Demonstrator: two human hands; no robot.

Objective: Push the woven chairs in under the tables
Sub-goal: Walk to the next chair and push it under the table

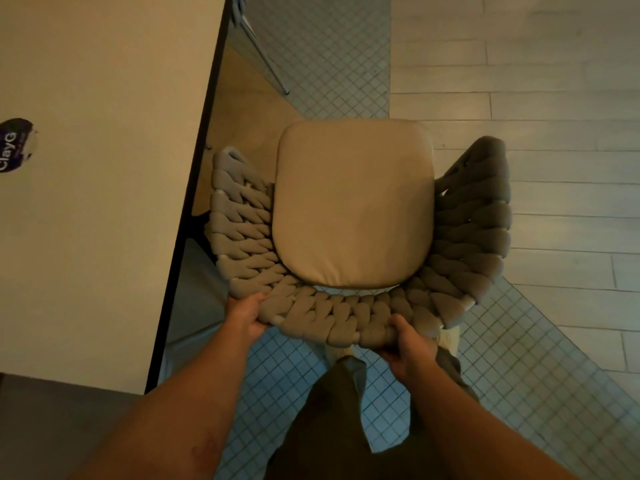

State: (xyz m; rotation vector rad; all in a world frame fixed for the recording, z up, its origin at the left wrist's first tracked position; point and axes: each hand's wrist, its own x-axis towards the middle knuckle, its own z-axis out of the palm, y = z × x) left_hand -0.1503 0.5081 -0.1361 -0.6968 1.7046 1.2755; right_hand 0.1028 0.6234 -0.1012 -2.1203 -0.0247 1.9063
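Top-down view from the head camera. A woven chair stands on the floor beside a bench, seen from directly above its back. The chair is outside the bench: its left arm lies just beside the bench's dark edge, and the whole seat remains in the open. The chair faces away from the person, roughly parallel to the bench edge rather than toward it.

A tan cushion fills the seat, ringed on three sides by the thick grey braided weave of the arms and back.

The left hand grips the left end of the chair back, thumb on top of the weave, the fingers closed under the rim. The right hand grips the back right of centre, thumb likewise on top and the fingers wrapped below, out of sight. Both forearms reach forward from the bottom of the frame.

Below the chair back, dark trousers and what appears to be a pale shoe are partly visible, though the shoe is mostly hidden.

The floor combines a band of small square tiles under the chair with long pale planks to the right. A thin metal leg of other furniture stands on the tiles at top centre. A dark round sticker lies on the bench at its left margin.
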